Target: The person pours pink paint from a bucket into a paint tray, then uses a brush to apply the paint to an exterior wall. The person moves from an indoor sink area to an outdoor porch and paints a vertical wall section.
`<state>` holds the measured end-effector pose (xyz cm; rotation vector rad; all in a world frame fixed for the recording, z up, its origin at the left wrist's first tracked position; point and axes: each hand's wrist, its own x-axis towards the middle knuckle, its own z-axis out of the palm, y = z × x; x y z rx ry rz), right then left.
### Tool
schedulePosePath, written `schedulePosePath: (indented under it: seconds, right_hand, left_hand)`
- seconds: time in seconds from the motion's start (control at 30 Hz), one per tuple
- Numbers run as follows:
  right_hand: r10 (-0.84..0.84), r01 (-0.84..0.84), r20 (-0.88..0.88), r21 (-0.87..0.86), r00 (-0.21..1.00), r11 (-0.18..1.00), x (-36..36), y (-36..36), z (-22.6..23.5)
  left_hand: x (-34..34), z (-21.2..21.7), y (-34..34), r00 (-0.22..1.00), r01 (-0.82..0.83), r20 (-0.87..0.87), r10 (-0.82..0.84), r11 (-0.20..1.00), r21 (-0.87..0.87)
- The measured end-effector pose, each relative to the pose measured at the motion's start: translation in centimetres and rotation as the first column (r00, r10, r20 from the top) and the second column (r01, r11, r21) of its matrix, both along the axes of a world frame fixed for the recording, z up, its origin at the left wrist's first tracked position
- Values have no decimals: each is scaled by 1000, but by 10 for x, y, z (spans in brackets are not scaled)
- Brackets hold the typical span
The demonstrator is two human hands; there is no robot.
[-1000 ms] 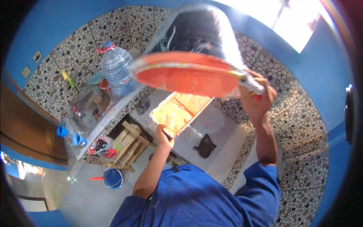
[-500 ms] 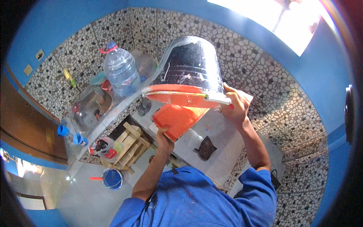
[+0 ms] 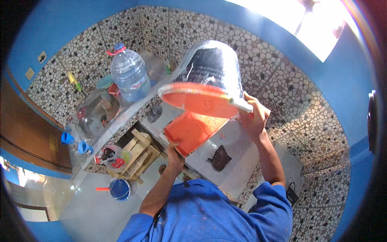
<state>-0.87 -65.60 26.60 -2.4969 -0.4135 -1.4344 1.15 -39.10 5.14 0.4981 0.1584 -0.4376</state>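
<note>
A black bucket (image 3: 209,64) with whitish smears is tipped mouth-down in front of me. Orange paint (image 3: 197,99) coats its inside. At its right edge, my right hand (image 3: 254,117) is closed around the rim, beside a pale cylindrical piece that looks like a handle grip. Under the mouth is an orange-coated paint tray (image 3: 189,135), slanted, its far end partly hidden by the bucket. My left hand (image 3: 175,158) grips the tray's near left edge, fingers mostly out of sight beneath it.
Below lies a pale tiled counter with a crumpled dark plastic bag (image 3: 219,158). To the left are a large water bottle (image 3: 131,74), a steel sink (image 3: 90,121), blue cups (image 3: 84,148) and a wooden stool (image 3: 137,157). A blue bucket (image 3: 119,189) stands on the floor.
The bucket has shifted slightly right and tilted so more of its orange inside shows. The tray has dropped a little, with my left hand still on it.
</note>
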Motion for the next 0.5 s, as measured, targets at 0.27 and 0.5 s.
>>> schedulePosePath:
  seconds: [0.27, 0.5]
  right_hand:
    - [-330, 409, -248, 444, 911, 797, 8, -21, -5]
    - [-47, 260, -297, 735, 954, 626, 19, -101, -45]
  left_hand:
    - [-8, -21, 6, 995, -25, -98, 30, 998, 50]
    - [-13, -45, 22, 993, 29, -114, -27, 999, 17]
